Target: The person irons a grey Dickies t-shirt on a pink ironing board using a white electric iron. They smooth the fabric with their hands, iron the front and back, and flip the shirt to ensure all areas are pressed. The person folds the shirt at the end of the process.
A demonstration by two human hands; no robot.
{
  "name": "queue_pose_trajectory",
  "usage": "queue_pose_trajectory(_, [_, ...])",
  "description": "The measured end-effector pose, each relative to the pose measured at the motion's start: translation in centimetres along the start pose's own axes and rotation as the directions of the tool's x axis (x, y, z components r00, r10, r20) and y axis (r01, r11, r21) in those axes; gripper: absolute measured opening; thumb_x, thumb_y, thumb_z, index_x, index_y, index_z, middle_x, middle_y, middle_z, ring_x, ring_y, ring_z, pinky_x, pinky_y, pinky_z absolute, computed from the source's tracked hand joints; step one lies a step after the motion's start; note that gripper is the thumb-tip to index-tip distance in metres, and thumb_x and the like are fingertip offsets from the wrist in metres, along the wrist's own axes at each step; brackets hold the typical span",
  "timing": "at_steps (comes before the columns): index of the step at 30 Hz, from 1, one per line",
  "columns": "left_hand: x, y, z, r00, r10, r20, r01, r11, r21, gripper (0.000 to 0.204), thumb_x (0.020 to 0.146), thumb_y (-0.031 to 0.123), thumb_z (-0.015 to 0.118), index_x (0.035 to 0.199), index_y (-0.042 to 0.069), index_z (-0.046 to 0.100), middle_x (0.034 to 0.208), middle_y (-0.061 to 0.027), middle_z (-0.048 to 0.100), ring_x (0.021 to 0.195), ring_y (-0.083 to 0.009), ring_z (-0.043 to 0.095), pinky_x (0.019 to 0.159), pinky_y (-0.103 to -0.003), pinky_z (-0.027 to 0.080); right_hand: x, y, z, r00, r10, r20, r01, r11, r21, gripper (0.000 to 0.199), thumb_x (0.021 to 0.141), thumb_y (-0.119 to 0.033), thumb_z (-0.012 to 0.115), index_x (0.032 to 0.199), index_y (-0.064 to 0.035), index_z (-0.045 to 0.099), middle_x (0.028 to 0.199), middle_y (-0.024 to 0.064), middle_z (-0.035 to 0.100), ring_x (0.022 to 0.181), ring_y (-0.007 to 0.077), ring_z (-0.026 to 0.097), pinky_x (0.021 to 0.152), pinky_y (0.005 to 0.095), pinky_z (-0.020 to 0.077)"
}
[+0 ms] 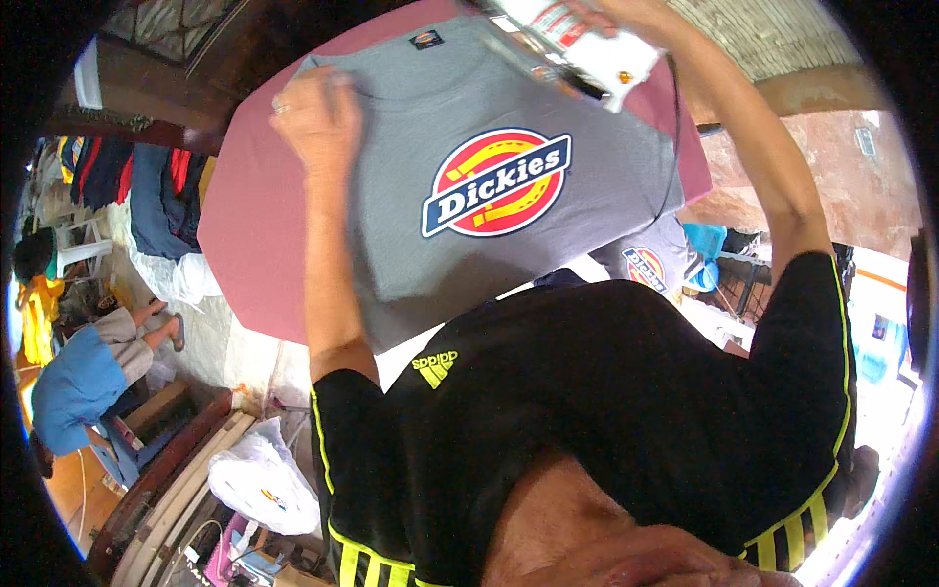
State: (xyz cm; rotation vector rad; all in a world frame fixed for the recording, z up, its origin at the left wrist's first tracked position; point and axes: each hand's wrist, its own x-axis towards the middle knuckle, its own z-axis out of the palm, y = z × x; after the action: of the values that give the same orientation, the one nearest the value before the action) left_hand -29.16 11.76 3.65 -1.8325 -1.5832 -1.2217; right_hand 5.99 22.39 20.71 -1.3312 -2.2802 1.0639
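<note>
A grey T-shirt [391,264] with a large red, yellow and blue printed emblem [497,183] lies spread over a maroon padded board [254,225]. At the shirt's upper left shoulder, my left hand [318,112] has its fingers bent and closed on the fabric; the fingertips are blurred. My right hand [604,18], partly cut off by the upper edge, grips a white clothes iron [577,44] over the upper right of the shirt. Motion smears the iron, and its underside is hidden. A dark cord [677,147] trails from it across the shirt's right side.
Another grey printed garment [641,256] hangs by the board's near right edge. Dark clothes [161,196] are piled at left. A person in blue [78,386] bends at far left. A white plastic bag [264,477] lies lower left, beside wooden planks [181,489].
</note>
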Motion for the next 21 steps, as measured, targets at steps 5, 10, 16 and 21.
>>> queue_pose_trajectory(5, [-2.4, 22.0, 6.1, 0.847, 0.227, 0.48, -0.03, 0.924, -0.382, 0.049, 0.085, 0.044, 0.066, 0.122, 0.012, 0.063, 0.132, -0.0136, 0.056, 0.126, -0.034, 0.046, 0.096, -0.057, 0.035, -6.0, 3.8, -8.6, 0.921, 0.101, -0.376, -0.106, 0.994, 0.008, 0.036, 0.099, -0.035, 0.055, 0.095, 0.0013, 0.058, 0.074, 0.0075, 0.059, 0.062, 0.0226, 0.057, 0.058, 0.0355, 0.0478])
queue_pose_trajectory(10, [-7.8, 34.7, 7.2, 0.611, 0.537, 0.582, -0.175, 0.808, -0.562, 0.066, 0.089, 0.055, 0.058, 0.141, 0.014, 0.05, 0.154, -0.0169, 0.032, 0.142, -0.0416, 0.027, 0.112, -0.061, 0.021, -11.6, 15.2, -13.7, 0.881, 0.351, -0.317, -0.331, 0.936, 0.118, 0.037, 0.099, -0.041, 0.055, 0.1, -0.0049, 0.053, 0.062, 0.002, 0.051, 0.041, 0.0098, 0.045, 0.038, 0.0249, 0.0365])
queue_pose_trajectory(16, [-9.2, 36.3, 7.2, 0.63, 0.492, 0.601, -0.009, 0.779, -0.627, 0.056, 0.09, 0.046, 0.061, 0.134, 0.012, 0.056, 0.144, -0.014, 0.044, 0.139, -0.0362, 0.034, 0.112, -0.057, 0.025, -10.6, 20.2, -14.1, 0.893, 0.304, -0.332, -0.317, 0.948, 0.015, 0.04, 0.099, -0.043, 0.053, 0.102, -0.0039, 0.054, 0.059, -0.0016, 0.047, 0.039, 0.0064, 0.039, 0.035, 0.0236, 0.0324])
queue_pose_trajectory(21, [-9.9, 32.4, 2.4, 0.78, 0.026, 0.626, 0.251, 0.902, -0.35, 0.04, 0.087, 0.029, 0.07, 0.122, 0.01, 0.063, 0.136, -0.0132, 0.05, 0.132, -0.0359, 0.042, 0.109, -0.053, 0.03, -10.1, 26.5, -15.1, 0.897, 0.292, -0.331, -0.267, 0.956, 0.12, 0.04, 0.099, -0.041, 0.054, 0.112, -0.0042, 0.056, 0.058, -0.0027, 0.044, 0.041, 0.0076, 0.038, 0.037, 0.0249, 0.0299])
